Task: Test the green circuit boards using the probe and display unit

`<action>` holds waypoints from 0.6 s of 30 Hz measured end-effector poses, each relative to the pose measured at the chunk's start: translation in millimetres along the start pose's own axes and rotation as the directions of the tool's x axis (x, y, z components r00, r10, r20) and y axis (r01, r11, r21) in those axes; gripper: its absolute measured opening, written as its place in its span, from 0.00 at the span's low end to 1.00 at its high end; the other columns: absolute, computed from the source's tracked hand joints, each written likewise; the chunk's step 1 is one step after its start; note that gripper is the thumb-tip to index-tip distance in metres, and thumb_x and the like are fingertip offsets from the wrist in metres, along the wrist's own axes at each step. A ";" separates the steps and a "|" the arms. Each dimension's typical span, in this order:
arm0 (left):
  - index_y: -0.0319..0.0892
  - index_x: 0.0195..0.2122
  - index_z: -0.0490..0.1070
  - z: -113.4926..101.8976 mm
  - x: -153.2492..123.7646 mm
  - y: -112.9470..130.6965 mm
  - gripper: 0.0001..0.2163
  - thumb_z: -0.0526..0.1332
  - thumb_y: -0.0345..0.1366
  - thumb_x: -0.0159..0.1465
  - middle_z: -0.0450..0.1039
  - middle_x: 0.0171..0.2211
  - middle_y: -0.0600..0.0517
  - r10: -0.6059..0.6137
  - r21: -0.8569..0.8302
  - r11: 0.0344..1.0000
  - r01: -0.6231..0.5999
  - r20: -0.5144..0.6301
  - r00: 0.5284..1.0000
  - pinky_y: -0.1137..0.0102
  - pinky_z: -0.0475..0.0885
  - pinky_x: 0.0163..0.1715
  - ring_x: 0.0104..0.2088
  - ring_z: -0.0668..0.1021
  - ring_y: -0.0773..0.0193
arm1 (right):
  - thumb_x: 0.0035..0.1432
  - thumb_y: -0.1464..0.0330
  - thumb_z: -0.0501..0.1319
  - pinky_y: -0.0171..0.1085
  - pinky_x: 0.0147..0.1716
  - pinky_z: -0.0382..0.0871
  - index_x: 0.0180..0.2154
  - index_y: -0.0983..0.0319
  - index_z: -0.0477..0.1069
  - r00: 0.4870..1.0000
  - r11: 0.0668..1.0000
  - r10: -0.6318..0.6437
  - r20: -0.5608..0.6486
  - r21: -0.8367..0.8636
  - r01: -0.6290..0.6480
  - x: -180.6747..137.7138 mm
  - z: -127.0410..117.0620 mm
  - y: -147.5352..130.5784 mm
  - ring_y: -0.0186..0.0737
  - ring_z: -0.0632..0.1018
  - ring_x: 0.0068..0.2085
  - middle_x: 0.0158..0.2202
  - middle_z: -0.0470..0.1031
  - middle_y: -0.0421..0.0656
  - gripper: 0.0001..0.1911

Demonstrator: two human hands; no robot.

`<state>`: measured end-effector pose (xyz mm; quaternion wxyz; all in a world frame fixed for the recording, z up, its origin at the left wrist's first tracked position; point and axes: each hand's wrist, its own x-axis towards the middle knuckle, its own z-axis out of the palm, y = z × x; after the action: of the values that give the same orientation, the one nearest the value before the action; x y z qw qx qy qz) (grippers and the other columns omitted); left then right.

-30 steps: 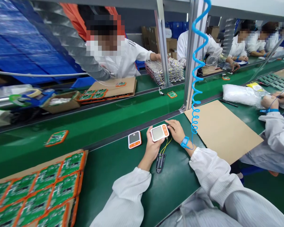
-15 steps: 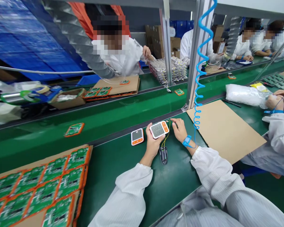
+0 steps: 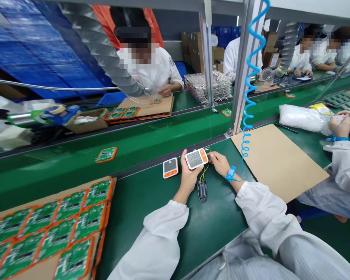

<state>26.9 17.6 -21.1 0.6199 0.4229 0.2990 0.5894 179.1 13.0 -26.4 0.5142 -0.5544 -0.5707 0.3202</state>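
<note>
My left hand (image 3: 188,175) is closed around a white and orange digital monitor (image 3: 196,158), its screen facing me and lit with rows of digits. My right hand (image 3: 219,163) has its fingers curled at the monitor's right edge, by the orange buttons and a thin yellow wire (image 3: 204,171). Whether those fingertips pinch something is too small to tell. Below the monitor, a black battery holder (image 3: 202,191) hangs from or lies at the end of the wires, over the green bench. A second monitor (image 3: 170,168) with a dark screen lies left of my left hand.
Green circuit boards in orange frames (image 3: 61,221) lie in rows on cardboard at the left. Along the back runs a green conveyor with a board (image 3: 106,154) on it. A cardboard sheet (image 3: 280,161) lies to the right, near a co-worker's hands (image 3: 342,123). A coiled blue cord (image 3: 246,105) reaches my right wrist strap.
My right hand's fingers have closed in to the monitor's right edge from slightly apart. On the conveyor, the board has shifted right. The co-worker opposite has lowered a hand to the cardboard.
</note>
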 end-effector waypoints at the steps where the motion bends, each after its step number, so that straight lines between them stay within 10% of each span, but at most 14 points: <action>1: 0.56 0.62 0.55 0.1 -0.2 0.1 0.44 0.72 0.26 0.46 0.63 0.60 0.48 0.007 0.019 1.000 -0.007 0.009 1.000 0.66 0.61 0.58 0.58 0.70 0.59 | 0.64 0.56 0.48 0.34 0.30 0.67 0.39 0.62 0.72 0.999 0.998 0.026 0.025 0.058 -0.028 -0.3 1.3 -0.9 0.34 0.71 0.28 0.26 0.70 0.39 0.20; 10: 0.51 0.64 0.50 6.0 -5.6 5.6 0.44 0.71 0.29 0.49 0.60 0.61 0.43 0.015 0.185 0.982 -0.039 0.130 0.991 0.65 0.62 0.58 0.58 0.69 0.56 | 0.53 0.44 0.54 0.31 0.19 0.54 0.34 0.62 0.68 0.965 0.905 0.180 0.192 0.353 -0.239 -5.6 11.4 -14.3 0.28 0.60 0.20 0.20 0.60 0.34 0.27; 18: 0.52 0.64 0.48 -12.2 13.3 12.0 0.47 0.73 0.35 0.45 0.53 0.64 0.42 0.146 0.252 0.950 -0.184 0.160 0.976 0.66 0.64 0.54 0.57 0.67 0.55 | 0.48 0.42 0.58 0.31 0.17 0.49 0.30 0.62 0.68 0.968 0.809 0.224 0.110 0.534 -0.247 -2.7 12.4 -15.7 0.27 0.57 0.18 0.18 0.58 0.34 0.28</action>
<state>12.3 32.2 -14.5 0.5256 0.5655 0.2947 0.5631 162.3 10.1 -15.6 0.5945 -0.4454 -0.3938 0.5414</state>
